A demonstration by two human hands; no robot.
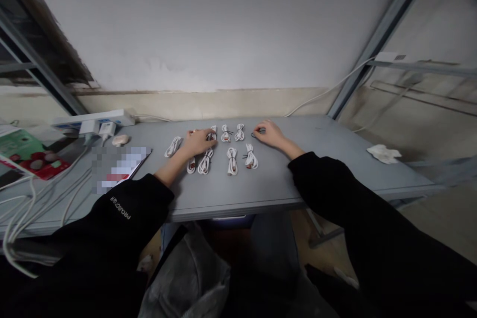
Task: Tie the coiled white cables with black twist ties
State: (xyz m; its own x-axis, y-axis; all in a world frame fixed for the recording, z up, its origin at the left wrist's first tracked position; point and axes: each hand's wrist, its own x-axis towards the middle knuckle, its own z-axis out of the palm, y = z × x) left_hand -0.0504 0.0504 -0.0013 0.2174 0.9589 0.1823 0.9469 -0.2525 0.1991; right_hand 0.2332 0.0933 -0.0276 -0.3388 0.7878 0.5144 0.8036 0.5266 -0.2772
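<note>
While left hand [197, 142] touches cables [204, 162], gap in front; then desk edge [238, 208]

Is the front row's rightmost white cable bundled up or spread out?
Bundled up: the white cable lies in gathered loops, with a dark tie around them.

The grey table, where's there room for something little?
There's bare room between the right hand and the crumpled white tissue, and between the coiled white cables and the grey table's front edge. It's crowded around the left hand, among those cables, and far left, by the white power strip and red-and-green box.
</note>
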